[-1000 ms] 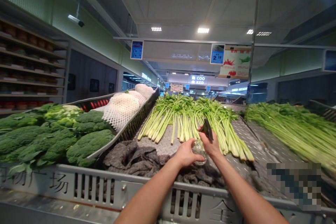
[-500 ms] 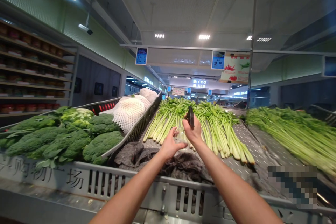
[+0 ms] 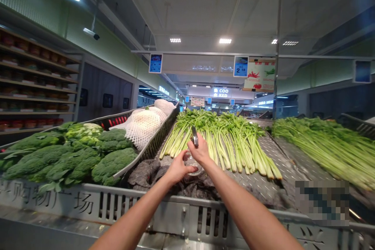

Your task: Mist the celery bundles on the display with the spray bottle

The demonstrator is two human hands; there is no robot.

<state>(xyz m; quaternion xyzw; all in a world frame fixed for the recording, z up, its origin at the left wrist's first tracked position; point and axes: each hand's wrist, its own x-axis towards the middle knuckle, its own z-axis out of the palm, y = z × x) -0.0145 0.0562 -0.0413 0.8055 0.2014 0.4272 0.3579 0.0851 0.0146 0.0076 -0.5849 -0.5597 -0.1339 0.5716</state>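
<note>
The right hand [image 3: 199, 150] has its grip closed round a black handle [image 3: 195, 136], which stands roughly upright above the fist. The left hand [image 3: 177, 168] curves its fingers and thumb in a half-open arc about a clear round object [image 3: 193, 161] just beside the right hand — whether its grip bears any weight cannot be told. Both are over the front edge of the metal display [image 3: 263, 184], above crumpled dark cloth [image 3: 143, 174]. Celery [image 3: 216, 144] lies in a row toward the far edge; broccoli [image 3: 113, 162] fills the near left corner.
</note>
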